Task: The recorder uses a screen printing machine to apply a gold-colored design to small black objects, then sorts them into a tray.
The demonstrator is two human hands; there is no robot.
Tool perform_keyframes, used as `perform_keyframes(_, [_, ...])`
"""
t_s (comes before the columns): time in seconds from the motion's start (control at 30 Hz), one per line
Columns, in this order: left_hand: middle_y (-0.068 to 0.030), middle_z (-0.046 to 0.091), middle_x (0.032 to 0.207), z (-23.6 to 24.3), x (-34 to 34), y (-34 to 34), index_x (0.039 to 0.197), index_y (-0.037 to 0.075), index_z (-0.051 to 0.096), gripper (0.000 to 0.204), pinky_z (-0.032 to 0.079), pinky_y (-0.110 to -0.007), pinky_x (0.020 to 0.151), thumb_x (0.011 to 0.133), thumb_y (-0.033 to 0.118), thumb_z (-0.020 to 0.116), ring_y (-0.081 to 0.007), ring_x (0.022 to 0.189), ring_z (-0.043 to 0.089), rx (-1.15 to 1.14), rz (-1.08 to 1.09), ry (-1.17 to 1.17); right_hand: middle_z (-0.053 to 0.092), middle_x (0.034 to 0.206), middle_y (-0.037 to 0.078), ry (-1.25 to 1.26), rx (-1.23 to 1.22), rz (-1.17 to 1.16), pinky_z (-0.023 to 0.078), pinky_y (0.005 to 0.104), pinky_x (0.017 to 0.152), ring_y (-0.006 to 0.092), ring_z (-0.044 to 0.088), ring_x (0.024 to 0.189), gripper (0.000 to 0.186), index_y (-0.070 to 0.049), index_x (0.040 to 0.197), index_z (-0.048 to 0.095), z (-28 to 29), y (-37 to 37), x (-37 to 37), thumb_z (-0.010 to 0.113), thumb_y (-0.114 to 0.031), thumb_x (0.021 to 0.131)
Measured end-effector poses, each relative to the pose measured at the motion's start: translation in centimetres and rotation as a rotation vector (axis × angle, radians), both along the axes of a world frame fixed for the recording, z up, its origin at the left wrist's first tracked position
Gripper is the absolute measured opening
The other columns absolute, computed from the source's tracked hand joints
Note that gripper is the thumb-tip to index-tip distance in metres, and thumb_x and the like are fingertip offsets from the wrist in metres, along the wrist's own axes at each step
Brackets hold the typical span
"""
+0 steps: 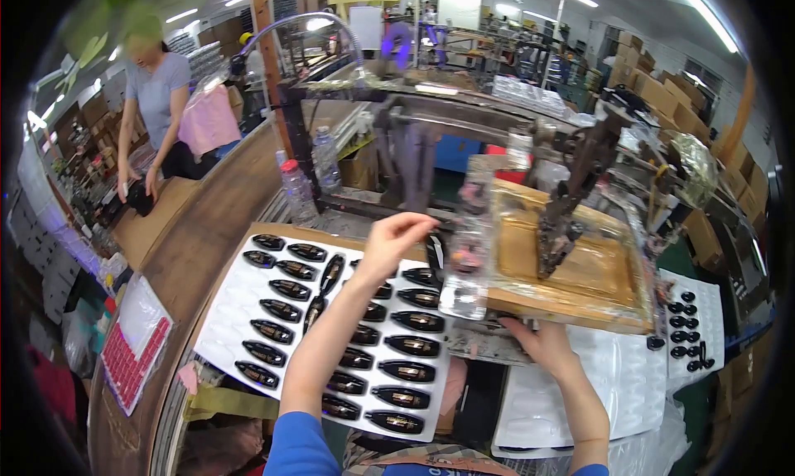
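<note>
Black clip (pixel 436 251) between left fingers (pixel 411 224).

Counted: two plastic bottles (pixel 310 178) at 11 o'clock; one white blister tray (pixel 232 306) at 7 o'clock, roughly twenty black oval pieces (pixel 411 346) seated in it; one clear tray (pixel 613 385) at 5 o'clock; about a dozen small black parts (pixel 686 323) at 4 o'clock, exact number unclear.

this is a factory workshop: long ceiling strip lights (pixel 704 12), stacked brown cardboard boxes (pixel 662 91) along the wall, a metal printing machine with a wooden frame (pixel 571 261), white plastic trays of black oval parts (pixel 331 327), another worker (pixel 157 103) at a bench.
</note>
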State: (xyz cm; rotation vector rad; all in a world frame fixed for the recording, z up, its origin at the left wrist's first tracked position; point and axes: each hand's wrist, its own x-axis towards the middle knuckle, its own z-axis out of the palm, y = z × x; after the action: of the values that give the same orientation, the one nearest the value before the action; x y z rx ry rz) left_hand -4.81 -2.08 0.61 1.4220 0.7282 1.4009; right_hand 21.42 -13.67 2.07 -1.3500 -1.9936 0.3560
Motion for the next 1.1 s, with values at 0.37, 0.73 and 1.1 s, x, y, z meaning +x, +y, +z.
perform_keyframes(0.37, [-0.0029,0.058,0.067,-7.6,-29.9,-4.7,0.079,-0.003,0.061,0.027,0.045,-0.021,0.055,0.079,0.025,0.059,-0.0085,0.058,0.053,-0.350,0.814,0.319,0.045,0.115,0.020,0.062,0.131,-0.666,0.030,0.0346,0.093,0.0286,0.042,0.108,0.036,0.009,0.112,0.042,-9.6,-1.7,23.5,0.046,-0.015,0.085])
perform_keyframes(0.73, [-0.0122,0.056,0.051,-13.0,-37.5,-2.3,0.056,-0.004,0.059,0.043,0.047,-0.029,0.048,0.069,0.036,0.065,-0.0195,0.044,0.056,-0.716,1.153,0.718,0.049,0.108,0.022,-0.543,-0.180,-1.087,0.037,0.0415,0.084,0.0376,0.048,0.096,0.041,0.003,0.111,0.045,-14.3,-2.8,41.7,0.049,-0.024,0.081])
perform_keyframes(1.1, [-0.0158,0.057,0.082,-9.3,-20.6,0.5,0.087,0.001,0.054,0.015,0.043,-0.036,0.068,0.078,0.014,0.053,-0.0302,0.078,0.055,0.078,0.993,0.871,0.049,0.110,0.012,-0.170,0.169,-0.735,0.040,0.0311,0.078,0.0238,0.049,0.094,0.029,-0.004,0.110,0.047,-11.8,-5.0,36.3,0.049,-0.010,0.083])
